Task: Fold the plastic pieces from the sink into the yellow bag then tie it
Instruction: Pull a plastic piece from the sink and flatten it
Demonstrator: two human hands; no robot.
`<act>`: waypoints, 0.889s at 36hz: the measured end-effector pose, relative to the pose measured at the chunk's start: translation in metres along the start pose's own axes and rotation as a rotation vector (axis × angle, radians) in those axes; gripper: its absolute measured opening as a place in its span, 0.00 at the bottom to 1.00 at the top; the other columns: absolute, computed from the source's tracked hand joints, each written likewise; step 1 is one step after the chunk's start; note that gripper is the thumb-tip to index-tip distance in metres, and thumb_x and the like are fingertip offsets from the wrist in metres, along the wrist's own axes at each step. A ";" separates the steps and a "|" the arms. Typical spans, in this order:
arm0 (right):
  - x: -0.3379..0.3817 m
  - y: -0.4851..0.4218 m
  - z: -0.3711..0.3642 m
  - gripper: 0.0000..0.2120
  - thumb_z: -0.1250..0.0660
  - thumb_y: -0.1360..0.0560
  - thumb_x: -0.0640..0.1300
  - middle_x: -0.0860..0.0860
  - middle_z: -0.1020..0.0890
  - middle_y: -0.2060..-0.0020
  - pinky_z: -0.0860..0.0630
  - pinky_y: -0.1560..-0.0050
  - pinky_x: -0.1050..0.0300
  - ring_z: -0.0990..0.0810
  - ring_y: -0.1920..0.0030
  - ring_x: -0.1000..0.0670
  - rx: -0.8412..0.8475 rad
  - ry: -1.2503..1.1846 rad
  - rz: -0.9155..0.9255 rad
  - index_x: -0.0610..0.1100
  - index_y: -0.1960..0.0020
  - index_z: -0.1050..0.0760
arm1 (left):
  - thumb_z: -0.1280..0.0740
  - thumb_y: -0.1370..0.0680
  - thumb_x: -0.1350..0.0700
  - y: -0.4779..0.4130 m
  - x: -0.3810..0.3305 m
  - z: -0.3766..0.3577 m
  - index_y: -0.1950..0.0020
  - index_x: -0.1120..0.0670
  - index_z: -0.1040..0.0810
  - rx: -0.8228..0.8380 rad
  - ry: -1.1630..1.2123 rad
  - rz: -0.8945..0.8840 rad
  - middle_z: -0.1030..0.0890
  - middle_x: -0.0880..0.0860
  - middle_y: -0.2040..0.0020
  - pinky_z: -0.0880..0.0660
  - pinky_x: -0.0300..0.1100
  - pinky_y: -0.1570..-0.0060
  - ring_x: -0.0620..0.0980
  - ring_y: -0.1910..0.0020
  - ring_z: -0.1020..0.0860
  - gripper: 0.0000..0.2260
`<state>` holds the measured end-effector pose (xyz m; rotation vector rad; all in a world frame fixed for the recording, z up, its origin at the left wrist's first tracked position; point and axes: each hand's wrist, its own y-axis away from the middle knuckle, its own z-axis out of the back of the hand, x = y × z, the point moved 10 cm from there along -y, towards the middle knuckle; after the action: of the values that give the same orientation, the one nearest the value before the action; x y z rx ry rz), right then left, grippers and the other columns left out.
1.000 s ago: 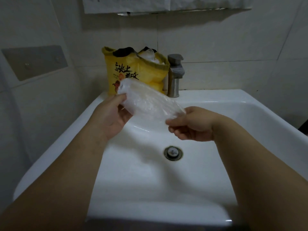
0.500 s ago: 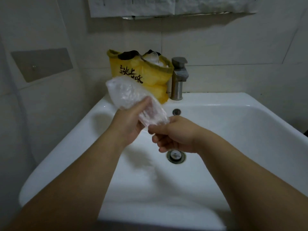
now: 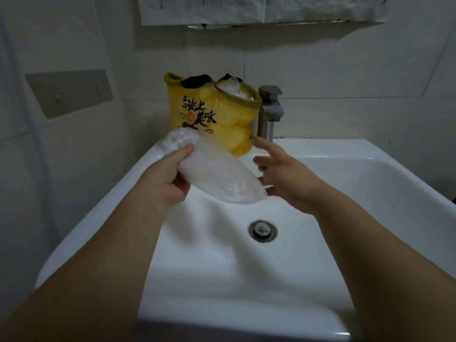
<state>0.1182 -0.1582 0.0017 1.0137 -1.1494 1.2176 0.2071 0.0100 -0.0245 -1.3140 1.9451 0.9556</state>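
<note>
While my left hand (image 3: pixel 170 178) grips the folded plastic (image 3: pixel 217 176) over the sink (image 3: pixel 370 154), near the bag (image 3: pixel 209 119), and my right hand (image 3: pixel 288 178) spreads empty beside it, I should pinch the fold tight entering the bag's mouth.

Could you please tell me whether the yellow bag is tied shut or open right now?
Open: the yellow bag stands upright with its top untied and gaping, clear plastic showing in the mouth.
</note>
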 end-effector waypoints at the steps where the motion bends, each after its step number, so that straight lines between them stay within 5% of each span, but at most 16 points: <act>1: 0.005 0.000 -0.003 0.36 0.39 0.23 0.31 0.50 0.38 0.26 0.23 0.56 0.58 0.25 0.37 0.42 -0.001 0.226 0.081 0.62 0.26 0.43 | 0.29 0.25 0.60 -0.001 0.002 0.001 0.47 0.57 0.20 -0.001 -0.010 0.020 0.15 0.52 0.64 0.20 0.36 0.67 0.46 0.67 0.16 0.07; 3: 0.018 0.007 -0.022 0.38 0.31 0.25 0.34 0.55 0.44 0.24 0.29 0.43 0.65 0.38 0.27 0.50 0.073 0.450 0.231 0.64 0.27 0.44 | 0.29 0.25 0.60 -0.003 0.008 0.003 0.47 0.57 0.21 -0.012 -0.052 0.066 0.15 0.53 0.61 0.20 0.36 0.68 0.47 0.66 0.16 0.08; 5: 0.032 0.016 -0.036 0.31 0.29 0.27 0.37 0.56 0.47 0.23 0.35 0.39 0.71 0.47 0.26 0.58 0.120 0.480 0.334 0.64 0.35 0.35 | 0.29 0.25 0.60 -0.005 0.014 0.004 0.45 0.58 0.21 -0.021 -0.104 0.093 0.16 0.55 0.54 0.19 0.36 0.67 0.47 0.63 0.17 0.10; 9: 0.045 0.023 -0.047 0.15 0.30 0.26 0.37 0.59 0.32 0.32 0.32 0.41 0.75 0.33 0.35 0.63 0.174 0.456 0.353 0.59 0.51 0.22 | 0.28 0.25 0.61 -0.006 0.018 0.007 0.51 0.59 0.21 -0.054 -0.213 0.094 0.17 0.55 0.57 0.19 0.36 0.65 0.47 0.64 0.18 0.05; 11: 0.040 0.023 -0.049 0.08 0.31 0.26 0.42 0.55 0.22 0.37 0.26 0.38 0.61 0.22 0.43 0.60 0.209 0.388 0.291 0.53 0.51 0.18 | 0.28 0.25 0.62 -0.006 0.018 0.007 0.56 0.60 0.21 -0.061 -0.290 0.075 0.17 0.55 0.63 0.22 0.35 0.73 0.46 0.71 0.18 0.03; 13: 0.034 0.019 -0.048 0.11 0.32 0.25 0.47 0.40 0.18 0.47 0.23 0.43 0.45 0.19 0.50 0.42 0.194 0.411 0.251 0.40 0.48 0.18 | 0.29 0.25 0.62 -0.004 0.020 0.001 0.55 0.61 0.21 -0.017 -0.373 0.059 0.17 0.55 0.64 0.25 0.33 0.76 0.45 0.73 0.19 0.03; 15: 0.027 0.014 -0.045 0.18 0.34 0.24 0.49 0.33 0.21 0.59 0.26 0.57 0.50 0.26 0.63 0.40 0.166 0.407 0.209 0.32 0.47 0.22 | 0.30 0.25 0.65 -0.003 0.020 -0.008 0.51 0.62 0.20 0.047 -0.473 0.006 0.16 0.54 0.63 0.25 0.34 0.75 0.45 0.71 0.18 0.03; 18: 0.022 0.006 -0.038 0.11 0.36 0.22 0.49 0.48 0.21 0.67 0.29 0.61 0.59 0.27 0.64 0.50 0.084 0.341 0.190 0.42 0.55 0.21 | 0.30 0.27 0.68 0.000 0.021 -0.023 0.48 0.61 0.19 0.135 -0.592 -0.079 0.16 0.56 0.57 0.21 0.37 0.67 0.50 0.63 0.18 0.09; 20: 0.019 0.003 -0.031 0.08 0.35 0.22 0.49 0.52 0.18 0.63 0.25 0.58 0.63 0.22 0.61 0.53 0.031 0.294 0.179 0.46 0.54 0.21 | 0.30 0.27 0.67 0.003 0.023 -0.032 0.51 0.60 0.18 0.182 -0.659 -0.107 0.17 0.55 0.58 0.21 0.39 0.63 0.51 0.61 0.18 0.07; 25: 0.011 -0.004 -0.017 0.13 0.31 0.25 0.51 0.46 0.16 0.54 0.21 0.49 0.50 0.18 0.52 0.46 -0.100 0.339 0.151 0.42 0.47 0.21 | 0.39 0.25 0.72 0.011 0.022 -0.047 0.54 0.60 0.18 0.247 -0.810 -0.211 0.17 0.57 0.58 0.20 0.40 0.65 0.52 0.61 0.18 0.13; 28: 0.009 -0.007 -0.006 0.18 0.29 0.27 0.53 0.47 0.18 0.54 0.21 0.55 0.52 0.19 0.55 0.47 -0.182 0.287 0.146 0.40 0.47 0.25 | 0.43 0.27 0.75 0.014 0.018 -0.051 0.51 0.62 0.18 0.280 -0.829 -0.266 0.17 0.62 0.54 0.20 0.45 0.58 0.56 0.56 0.18 0.16; 32: -0.001 -0.009 0.008 0.25 0.26 0.30 0.54 0.47 0.22 0.53 0.27 0.62 0.59 0.23 0.56 0.50 -0.239 0.161 0.055 0.41 0.43 0.31 | 0.38 0.25 0.71 0.027 0.023 -0.066 0.48 0.61 0.20 0.463 -0.754 -0.211 0.18 0.55 0.59 0.22 0.36 0.65 0.47 0.61 0.18 0.12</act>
<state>0.1264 -0.1667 0.0018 0.6959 -1.1699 1.1517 0.1686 -0.0490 0.0002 -0.7206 1.2989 0.6936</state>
